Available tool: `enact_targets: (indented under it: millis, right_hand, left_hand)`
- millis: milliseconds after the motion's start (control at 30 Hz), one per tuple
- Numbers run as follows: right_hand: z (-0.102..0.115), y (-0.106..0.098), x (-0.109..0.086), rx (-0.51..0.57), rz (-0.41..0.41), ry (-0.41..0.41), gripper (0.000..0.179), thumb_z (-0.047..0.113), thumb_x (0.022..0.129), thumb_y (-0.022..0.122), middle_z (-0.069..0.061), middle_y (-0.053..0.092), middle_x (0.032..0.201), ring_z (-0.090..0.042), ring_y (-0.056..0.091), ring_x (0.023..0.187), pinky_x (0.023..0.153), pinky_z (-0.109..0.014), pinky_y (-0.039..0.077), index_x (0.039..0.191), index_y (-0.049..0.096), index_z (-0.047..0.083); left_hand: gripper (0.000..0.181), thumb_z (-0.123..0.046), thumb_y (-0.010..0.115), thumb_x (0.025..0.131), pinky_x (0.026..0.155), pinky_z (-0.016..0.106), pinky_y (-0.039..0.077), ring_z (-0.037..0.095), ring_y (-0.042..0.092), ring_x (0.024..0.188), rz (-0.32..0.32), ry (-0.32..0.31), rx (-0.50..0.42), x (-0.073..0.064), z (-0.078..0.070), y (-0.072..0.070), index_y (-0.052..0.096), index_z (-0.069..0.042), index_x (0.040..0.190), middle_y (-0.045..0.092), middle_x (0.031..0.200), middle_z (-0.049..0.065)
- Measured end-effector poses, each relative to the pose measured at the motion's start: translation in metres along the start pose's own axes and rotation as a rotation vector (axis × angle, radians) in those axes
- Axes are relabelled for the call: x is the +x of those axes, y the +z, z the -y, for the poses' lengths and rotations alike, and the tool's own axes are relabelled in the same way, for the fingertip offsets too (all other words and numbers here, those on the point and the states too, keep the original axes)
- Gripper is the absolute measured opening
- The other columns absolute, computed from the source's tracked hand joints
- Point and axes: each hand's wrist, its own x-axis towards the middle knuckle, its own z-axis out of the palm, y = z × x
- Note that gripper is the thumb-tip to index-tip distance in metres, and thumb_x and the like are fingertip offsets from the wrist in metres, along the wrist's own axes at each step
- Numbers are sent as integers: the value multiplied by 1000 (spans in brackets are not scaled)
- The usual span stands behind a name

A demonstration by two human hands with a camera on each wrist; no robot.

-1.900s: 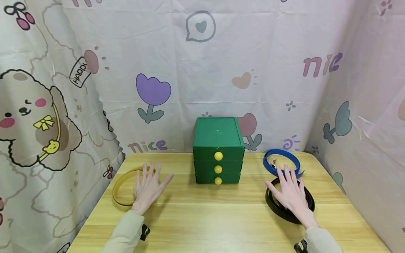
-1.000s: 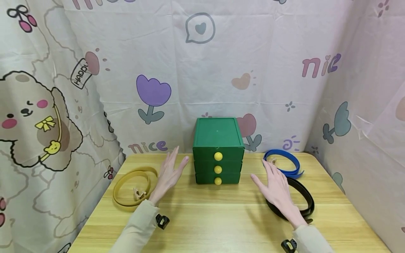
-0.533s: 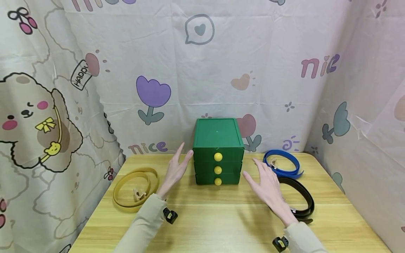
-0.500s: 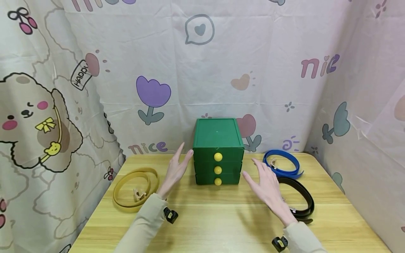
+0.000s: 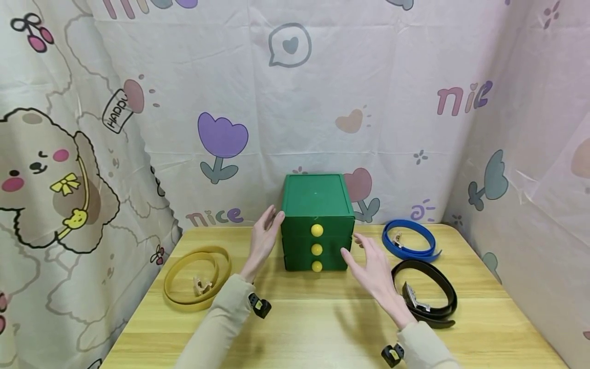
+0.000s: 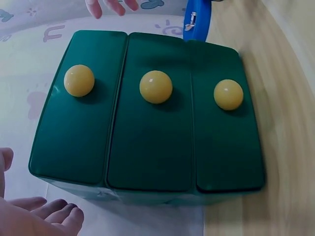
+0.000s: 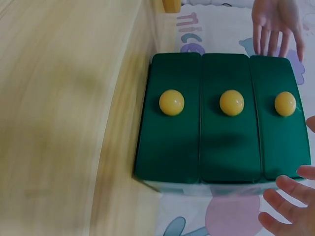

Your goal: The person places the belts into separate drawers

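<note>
A small green drawer cabinet [image 5: 317, 196] stands at the back middle of the wooden table, its three fronts flush, each with a round yellow knob [image 5: 316, 230]. My left hand [image 5: 261, 245] is raised at the cabinet's left side, thumb near the front upper corner. On the other side my right hand [image 5: 374, 269] reaches toward the right side, fingers spread and slightly bent. Both wrist views show the hands holding nothing: the left hand [image 6: 42, 219] beside the cabinet, the right hand [image 7: 293, 206] likewise. Whether any fingertip touches the cabinet, I cannot tell.
On the left lies a coiled yellow belt [image 5: 172, 274]. A coiled blue belt [image 5: 433, 243] is at the back right, with a coiled black belt [image 5: 449, 287] in front of it. Printed cloth [image 5: 295, 102] hangs behind and at both sides of the wooden table [image 5: 304, 323].
Both hands have moved inward from above the yellow and black belts to the two sides of the cabinet, uncovering the belts. The cabinet and belts have stayed in place.
</note>
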Motion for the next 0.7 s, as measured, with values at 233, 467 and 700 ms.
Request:
enact_targets:
  millis: [233,467,700]
  right_hand:
    - [9,16,2,52,-43,-46,48,31,88,76,-15,72,111,-32,67,103,86,-53,53,127,66,5]
    - [18,27,6,96,-75,-74,43,27,87,78,-15,72,104,-28,67,95,84,-46,56,120,68,3]
    - [23,38,12,186,-86,-80,39,23,86,79,-14,72,101,-28,68,90,81,-47,59,116,67,1]
  left_hand:
    - [61,-38,60,101,118,45,39,30,46,145,-63,-34,-69,7,-2,5,47,-7,151,50,154,16]
    - [55,-36,65,99,117,44,41,28,52,140,-96,-61,-113,11,-4,9,55,-7,144,58,146,14]
    - [42,-26,67,98,112,45,46,30,61,129,-131,-44,-106,14,-5,13,65,-4,134,66,135,18]
